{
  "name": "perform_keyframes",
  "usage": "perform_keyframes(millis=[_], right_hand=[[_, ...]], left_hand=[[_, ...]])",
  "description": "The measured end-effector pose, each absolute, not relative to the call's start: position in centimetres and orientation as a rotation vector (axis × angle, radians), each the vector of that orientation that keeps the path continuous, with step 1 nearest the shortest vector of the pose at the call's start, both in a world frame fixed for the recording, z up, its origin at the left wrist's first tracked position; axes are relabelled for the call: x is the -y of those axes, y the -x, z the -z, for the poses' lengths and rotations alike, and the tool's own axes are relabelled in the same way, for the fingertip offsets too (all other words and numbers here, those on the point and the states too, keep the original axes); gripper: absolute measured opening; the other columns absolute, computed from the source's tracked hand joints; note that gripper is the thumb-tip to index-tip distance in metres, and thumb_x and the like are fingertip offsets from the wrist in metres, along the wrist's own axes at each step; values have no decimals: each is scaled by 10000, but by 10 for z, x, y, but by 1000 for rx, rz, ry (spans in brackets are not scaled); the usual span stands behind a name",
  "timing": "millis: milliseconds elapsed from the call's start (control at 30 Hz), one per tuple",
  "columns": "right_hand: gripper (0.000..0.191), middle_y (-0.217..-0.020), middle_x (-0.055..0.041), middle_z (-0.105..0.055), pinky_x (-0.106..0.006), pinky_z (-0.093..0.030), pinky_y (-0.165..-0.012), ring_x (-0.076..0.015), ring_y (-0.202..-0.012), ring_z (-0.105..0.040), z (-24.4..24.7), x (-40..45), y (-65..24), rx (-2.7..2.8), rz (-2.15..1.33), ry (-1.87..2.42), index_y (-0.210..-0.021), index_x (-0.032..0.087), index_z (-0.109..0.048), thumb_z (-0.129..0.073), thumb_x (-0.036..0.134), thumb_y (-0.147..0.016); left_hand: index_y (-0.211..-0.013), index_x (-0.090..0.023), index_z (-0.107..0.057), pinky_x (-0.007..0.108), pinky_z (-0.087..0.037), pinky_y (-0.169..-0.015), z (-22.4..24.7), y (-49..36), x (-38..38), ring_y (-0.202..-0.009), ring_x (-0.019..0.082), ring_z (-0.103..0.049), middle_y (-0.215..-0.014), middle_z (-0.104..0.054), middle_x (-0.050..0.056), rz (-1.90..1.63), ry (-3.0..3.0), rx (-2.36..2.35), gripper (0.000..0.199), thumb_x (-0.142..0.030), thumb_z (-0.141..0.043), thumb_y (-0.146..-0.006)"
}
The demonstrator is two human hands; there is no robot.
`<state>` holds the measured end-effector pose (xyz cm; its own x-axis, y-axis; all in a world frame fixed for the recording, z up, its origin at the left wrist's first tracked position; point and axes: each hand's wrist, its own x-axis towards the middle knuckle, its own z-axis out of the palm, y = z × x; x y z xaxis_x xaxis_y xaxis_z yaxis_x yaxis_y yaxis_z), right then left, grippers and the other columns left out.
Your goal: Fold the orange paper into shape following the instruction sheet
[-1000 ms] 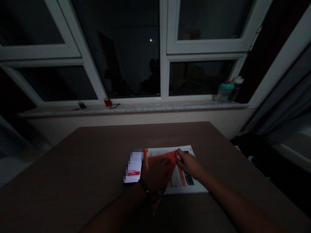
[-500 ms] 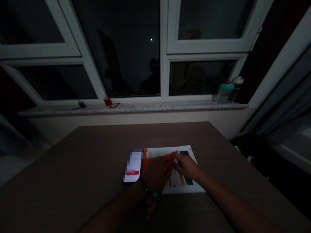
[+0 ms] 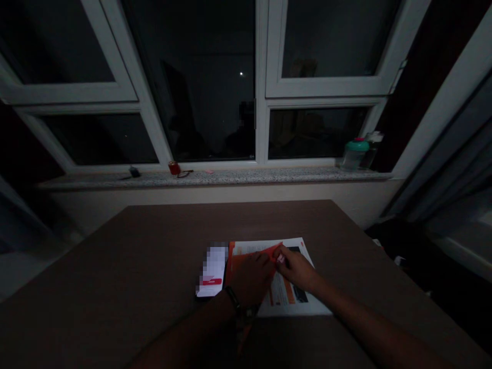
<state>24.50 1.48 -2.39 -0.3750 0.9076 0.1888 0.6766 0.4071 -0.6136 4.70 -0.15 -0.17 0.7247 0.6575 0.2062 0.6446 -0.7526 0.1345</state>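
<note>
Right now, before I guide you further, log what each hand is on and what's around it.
Left hand: resting on orange paper
Right hand: fingertips at that paper's corner
Under them: printed white sheet on a brown table
Beside: pixelated phone
Windowsill: green-lidded bottle

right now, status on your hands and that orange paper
left hand flat on orange paper; right hand pinching its tip; phone beside it, to the left

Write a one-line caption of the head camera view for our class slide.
Left hand and right hand hold an orange paper on a printed sheet on a table.
</note>
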Motion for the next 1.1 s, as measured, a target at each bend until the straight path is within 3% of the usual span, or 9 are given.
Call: perform_keyframes(millis=[667, 1100], right_hand=[[146, -887, -55, -693, -254, -348, -665, -196, -794, -646, 18, -16, -240, 2451, -446, 1364, -1008, 204, -494, -479, 191, -864], [149, -982, -68, -700, -252, -360, -702, -194, -865, -659, 21, -29, -242, 2342, -286, 1523, -1028, 208, -511, -439, 174, -902]], left_hand=[[-1217, -198, -520, 413, -418, -980, 7, -47, 5, -1134, 248, -492, -1190, -565, 80, -390, -2816, -1155, 247, -246, -459, -983], [-1157, -180, -532, 404, -428, -967, 0, -48, 6, -1096, 252, -493, -1210, -547, 83, -328, -2855, -1169, 212, -225, -508, -951]])
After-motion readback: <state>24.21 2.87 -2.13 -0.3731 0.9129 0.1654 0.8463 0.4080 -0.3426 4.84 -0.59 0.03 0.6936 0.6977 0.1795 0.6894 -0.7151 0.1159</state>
